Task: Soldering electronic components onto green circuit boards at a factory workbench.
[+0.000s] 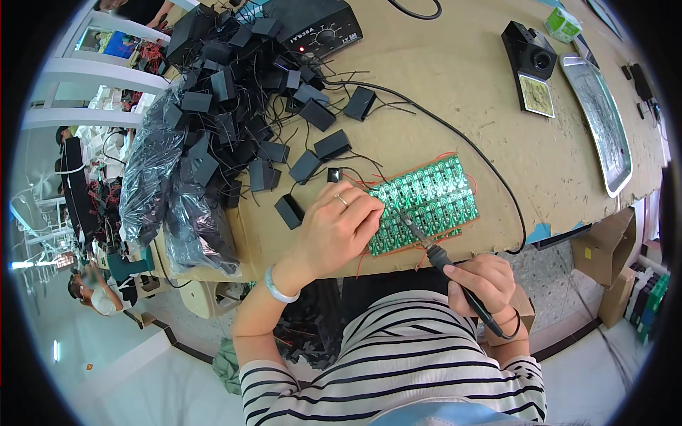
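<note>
Cardboard covers the workbench [455,78] where a person in a striped top solders a green panel of small circuit boards [425,204], which lies near the bench's front edge. The left hand [339,226] lies flat on the panel's left end, fingers curled down over it, pinning it in place; whether anything sits under the fingertips cannot be told. The right hand [479,282] is closed round the black handle of a soldering iron [435,253], held like a pen, its tip resting on the panel's lower middle.

Doing this well appears to call for a steady left-hand press, so the panel does not slide, and a light touch of the tip on one joint at a time, kept well clear of the red wires [369,259] trailing off the panel's front.

Left of the panel, a heap of black boxed parts with wire leads [241,106] crowds in close, one loose piece [288,211] just beside the left hand. Behind the panel the iron's cord [490,174] loops back toward the soldering station [316,28]. Right of the panel the bench is open as far as a metal tray [604,128] and an iron stand [531,67]. The bench edge runs just in front of the panel, giving the right wrist little support.
</note>
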`<state>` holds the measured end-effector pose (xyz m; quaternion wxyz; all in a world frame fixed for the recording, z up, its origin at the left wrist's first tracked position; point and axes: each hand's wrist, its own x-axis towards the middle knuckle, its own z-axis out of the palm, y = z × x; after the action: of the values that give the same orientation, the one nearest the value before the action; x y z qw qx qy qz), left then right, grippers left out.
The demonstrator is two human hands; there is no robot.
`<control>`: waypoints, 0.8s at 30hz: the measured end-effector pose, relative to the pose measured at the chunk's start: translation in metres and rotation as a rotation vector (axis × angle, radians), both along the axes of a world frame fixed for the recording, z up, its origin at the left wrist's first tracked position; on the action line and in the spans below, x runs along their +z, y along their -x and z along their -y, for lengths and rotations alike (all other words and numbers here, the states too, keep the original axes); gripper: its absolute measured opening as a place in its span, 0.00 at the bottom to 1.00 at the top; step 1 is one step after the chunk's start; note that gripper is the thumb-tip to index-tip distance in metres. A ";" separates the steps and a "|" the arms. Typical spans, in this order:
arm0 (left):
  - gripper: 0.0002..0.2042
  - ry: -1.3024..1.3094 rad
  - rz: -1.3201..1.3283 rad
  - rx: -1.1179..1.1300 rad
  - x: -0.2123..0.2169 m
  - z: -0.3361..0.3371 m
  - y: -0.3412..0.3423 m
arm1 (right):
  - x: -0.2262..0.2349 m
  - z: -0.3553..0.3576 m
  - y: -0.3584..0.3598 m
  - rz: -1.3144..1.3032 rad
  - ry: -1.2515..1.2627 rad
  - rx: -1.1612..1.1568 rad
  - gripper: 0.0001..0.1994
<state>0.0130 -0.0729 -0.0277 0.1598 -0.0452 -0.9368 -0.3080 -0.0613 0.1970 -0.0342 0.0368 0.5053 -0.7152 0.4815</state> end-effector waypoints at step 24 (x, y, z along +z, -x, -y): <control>0.09 0.101 -0.111 0.006 0.003 -0.008 0.005 | 0.017 -0.009 0.003 -0.107 -0.038 -0.053 0.19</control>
<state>0.0078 -0.0650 -0.0246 0.2100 -0.0672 -0.9410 -0.2566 -0.0641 0.2056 -0.0174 0.0779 0.5119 -0.7343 0.4390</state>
